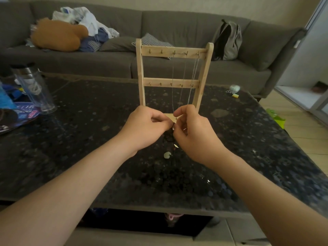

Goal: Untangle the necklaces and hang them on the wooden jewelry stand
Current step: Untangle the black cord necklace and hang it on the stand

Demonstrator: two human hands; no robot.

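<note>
Pinching a tangled knot of necklaces [173, 128], the left hand [147, 125] and right hand [194, 133] meet just in front of the wooden jewelry stand [174, 52]. Thin chains [183, 82] hang from its top-bar hooks down to the 2 hands. A pale pendant [167, 154] lies nearer the person.

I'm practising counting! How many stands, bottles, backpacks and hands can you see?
Wooden jewelry stand with hooks: 1
Clear plastic bottle with dark lid: 1
Grey fabric backpack: 1
Bare hands, left hand and right hand, pinching the dark tangled necklace: 2
Total: 5
</note>
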